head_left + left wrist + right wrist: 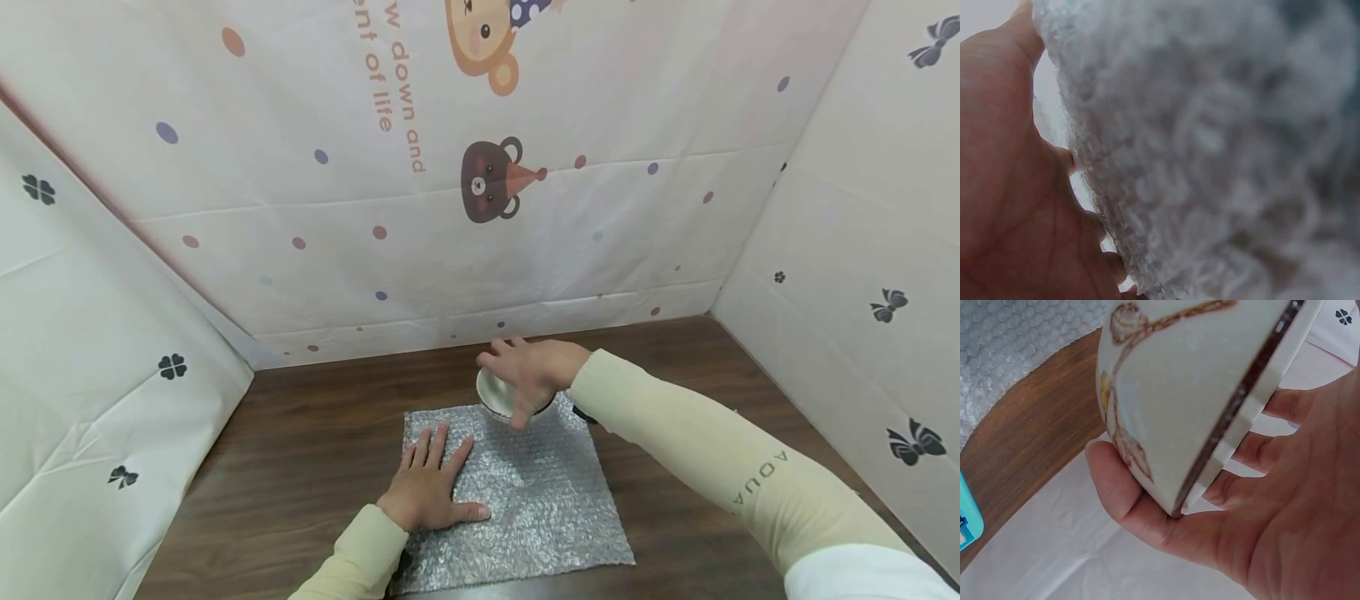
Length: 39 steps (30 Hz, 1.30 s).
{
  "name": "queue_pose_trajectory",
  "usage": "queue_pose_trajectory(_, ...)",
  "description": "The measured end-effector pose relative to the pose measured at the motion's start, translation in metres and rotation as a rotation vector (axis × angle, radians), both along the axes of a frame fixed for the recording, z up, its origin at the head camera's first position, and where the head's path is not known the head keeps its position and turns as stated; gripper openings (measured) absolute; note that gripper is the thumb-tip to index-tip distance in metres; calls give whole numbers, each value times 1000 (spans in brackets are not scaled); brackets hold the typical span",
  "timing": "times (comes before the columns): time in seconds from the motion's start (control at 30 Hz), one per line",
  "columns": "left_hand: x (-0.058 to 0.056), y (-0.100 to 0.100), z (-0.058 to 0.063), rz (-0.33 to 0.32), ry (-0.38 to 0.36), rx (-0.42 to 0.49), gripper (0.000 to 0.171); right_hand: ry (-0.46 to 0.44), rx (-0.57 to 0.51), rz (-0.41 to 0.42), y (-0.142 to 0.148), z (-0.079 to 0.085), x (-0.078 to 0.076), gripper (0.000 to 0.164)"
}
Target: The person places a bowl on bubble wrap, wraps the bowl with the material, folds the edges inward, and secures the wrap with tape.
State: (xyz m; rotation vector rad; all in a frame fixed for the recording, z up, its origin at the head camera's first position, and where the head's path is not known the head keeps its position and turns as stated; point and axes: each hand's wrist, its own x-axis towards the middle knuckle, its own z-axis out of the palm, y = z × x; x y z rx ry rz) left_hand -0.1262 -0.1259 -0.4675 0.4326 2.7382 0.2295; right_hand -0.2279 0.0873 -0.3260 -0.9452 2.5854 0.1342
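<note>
A white bowl (1172,394) with a dark rim band and a brown painted branch fills much of the right wrist view. My right hand (534,372) grips it by the rim, thumb on the outer wall and the other fingers over the rim. In the head view the bowl (495,393) is at the far edge of a silvery bubble wrap sheet (540,500), partly covered by that hand. My left hand (426,492) rests spread on the sheet's left side, palm down. Close up and blurred, the bubble wrap (1197,150) takes up most of the left wrist view.
The sheet lies on a dark brown wooden tabletop (300,467). White printed cloth walls (337,275) stand behind and on both sides. A turquoise-edged object (969,509), cut off by the frame, shows at the left of the right wrist view; its kind is unclear.
</note>
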Motion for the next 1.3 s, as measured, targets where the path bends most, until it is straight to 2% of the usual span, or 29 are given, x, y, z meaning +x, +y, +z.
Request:
queue_pose_trajectory(0.67,1,-1,0,3,-9,28,106,-3,20,14,0,-10,4,103)
queue_pose_trajectory(0.9,-1,-4,-6,-8,-15,48,108,4,24,22,0,-17,6,102)
queue_pose_trajectory(1.07,-3,-3,-3,-6,-34,32,109,17,28,28,0,-19,7,103)
queue_pose_trajectory(1.3,-1,-1,-1,3,-20,13,106,6,31,14,1,-18,9,105)
